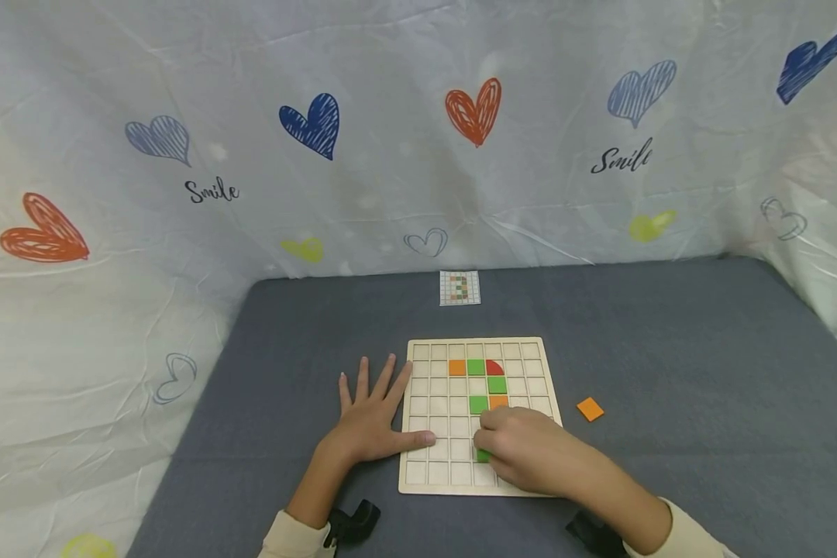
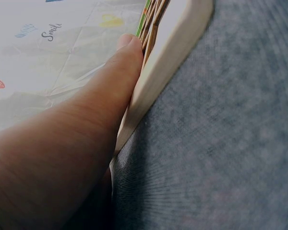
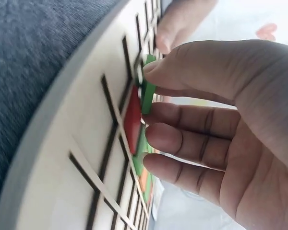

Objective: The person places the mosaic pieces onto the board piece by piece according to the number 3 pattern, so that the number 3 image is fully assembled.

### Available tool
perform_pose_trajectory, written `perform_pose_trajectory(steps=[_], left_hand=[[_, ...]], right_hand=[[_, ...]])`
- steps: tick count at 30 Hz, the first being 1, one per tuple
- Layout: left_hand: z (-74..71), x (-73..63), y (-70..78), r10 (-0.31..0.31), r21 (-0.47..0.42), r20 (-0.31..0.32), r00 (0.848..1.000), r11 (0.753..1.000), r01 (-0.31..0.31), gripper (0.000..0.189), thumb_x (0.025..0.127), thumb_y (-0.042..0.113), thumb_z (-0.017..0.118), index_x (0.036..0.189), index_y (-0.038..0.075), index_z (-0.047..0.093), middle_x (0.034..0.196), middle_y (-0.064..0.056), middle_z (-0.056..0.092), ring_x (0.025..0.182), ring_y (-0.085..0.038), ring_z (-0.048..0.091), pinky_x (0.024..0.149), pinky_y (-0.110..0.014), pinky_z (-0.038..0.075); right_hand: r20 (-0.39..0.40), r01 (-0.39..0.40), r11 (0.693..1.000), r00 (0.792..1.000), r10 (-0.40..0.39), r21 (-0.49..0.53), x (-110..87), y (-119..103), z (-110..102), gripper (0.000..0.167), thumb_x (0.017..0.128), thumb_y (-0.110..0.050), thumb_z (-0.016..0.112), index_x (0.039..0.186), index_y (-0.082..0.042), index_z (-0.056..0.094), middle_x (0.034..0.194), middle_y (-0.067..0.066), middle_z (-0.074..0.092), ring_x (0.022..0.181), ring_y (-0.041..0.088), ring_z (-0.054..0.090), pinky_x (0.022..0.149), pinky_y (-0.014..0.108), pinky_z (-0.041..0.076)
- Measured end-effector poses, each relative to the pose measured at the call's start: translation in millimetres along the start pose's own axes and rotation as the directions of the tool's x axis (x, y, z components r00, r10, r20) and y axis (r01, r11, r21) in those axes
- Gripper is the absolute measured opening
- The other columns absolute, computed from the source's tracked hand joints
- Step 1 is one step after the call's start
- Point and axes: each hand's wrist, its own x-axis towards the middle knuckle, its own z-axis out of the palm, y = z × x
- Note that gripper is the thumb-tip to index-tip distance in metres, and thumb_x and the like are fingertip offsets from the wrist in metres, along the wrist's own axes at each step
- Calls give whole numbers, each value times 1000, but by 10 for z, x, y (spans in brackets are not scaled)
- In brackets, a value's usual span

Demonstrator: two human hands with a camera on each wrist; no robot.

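Observation:
A pale wooden grid board point(image 1: 432, 473) lies on the cloth, with my left hand point(image 1: 366, 422) spread at its left side. The left thumb point(image 2: 127, 57) rests over the board's edge while the other fingers reach forward beside it. Over the lower middle of the grid, my right hand point(image 1: 530, 449) pinches a green square tile point(image 3: 149, 91) between thumb and fingers, tilted at the cells. A red tile point(image 3: 132, 120) sits right beside it in the right wrist view. Farther up the grid are orange point(image 1: 456, 368) and green tiles point(image 1: 476, 367) and a red quarter-round tile point(image 1: 494, 367).
One loose orange square tile point(image 1: 590, 409) lies on the grey cloth point(image 1: 669, 349) right of the board. Behind the board is a small printed pattern card point(image 1: 459, 298). A white curtain point(image 1: 377, 178) with printed hearts hangs at the back and sides.

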Motion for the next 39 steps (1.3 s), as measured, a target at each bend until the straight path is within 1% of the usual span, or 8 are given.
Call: perform_pose_trajectory(steps=[10, 19, 22, 27, 30, 34, 36, 39], left_hand=[[2, 9, 15, -8, 26, -8, 1000, 1000, 8, 115, 75, 86, 58, 163, 28, 13, 168, -6, 2, 148, -43, -18, 108, -71, -13], [-12, 6, 20, -7, 24, -3, 1000, 1000, 7, 115, 75, 85, 59, 163, 28, 13, 168, -6, 2, 148, -43, -18, 108, -71, -13], [-10, 11, 18, -7, 24, -2, 1000, 1000, 7, 115, 75, 85, 59, 163, 28, 12, 168, -5, 2, 148, -43, -18, 108, -71, -13], [-11, 12, 17, -4, 23, -8, 1000, 1000, 4, 115, 75, 85, 59, 163, 28, 13, 168, -6, 3, 148, -43, -18, 108, -71, -13], [-10, 9, 15, -7, 21, -4, 1000, 1000, 7, 115, 75, 85, 59, 163, 28, 12, 168, -6, 2, 148, -43, -18, 108, -71, -14], [-1, 7, 8, -9, 19, 3, 1000, 1000, 9, 115, 75, 85, 59, 163, 29, 12, 168, -6, 1, 147, -43, -19, 107, -70, -15], [7, 11, 3, -8, 21, 4, 1000, 1000, 8, 115, 75, 85, 58, 163, 29, 11, 168, -5, 1, 147, -43, -19, 107, -70, -15], [23, 19, -5, -3, 21, 6, 1000, 1000, 3, 115, 76, 86, 58, 163, 29, 10, 168, -5, 0, 147, -43, -19, 107, -71, -15]], right_hand=[[80, -72, 997, 994, 69, 35, 62, 9, 30, 21, 76, 0, 71, 82, -17, 62, 70, -12, 35, 59, 7, 34, 54, 23, 32], [91, -85, 992, 993, 77, 91, 67, 18, 38, 24, 80, -7, 80, 78, -20, 59, 75, -14, 42, 66, 5, 40, 58, 22, 39], [76, -65, 993, 995, 58, 95, 63, 20, 47, 25, 80, -7, 80, 75, -20, 60, 77, -13, 46, 69, 5, 43, 61, 22, 42], [21, -8, 997, 1000, 7, 81, 50, 19, 74, 28, 75, -1, 80, 72, -20, 60, 77, -13, 46, 70, 5, 43, 62, 20, 42], [4, -3, 998, 1000, 2, 67, 44, 8, 97, 28, 74, 1, 81, 73, -19, 61, 77, -13, 47, 70, 5, 44, 63, 19, 42], [-8, -2, 998, 1000, 2, 55, 34, -9, 105, 25, 75, 1, 81, 74, -18, 64, 78, -12, 49, 72, 6, 46, 63, 19, 43], [-21, 16, 998, 1000, -15, 52, 18, -5, 97, 24, 76, 1, 80, 75, -17, 64, 78, -12, 49, 72, 6, 46, 64, 18, 43], [-43, 43, 995, 998, -39, 87, -39, 25, 69, 22, 78, 1, 78, 78, -18, 66, 80, -13, 50, 73, 4, 47, 66, 17, 44]])
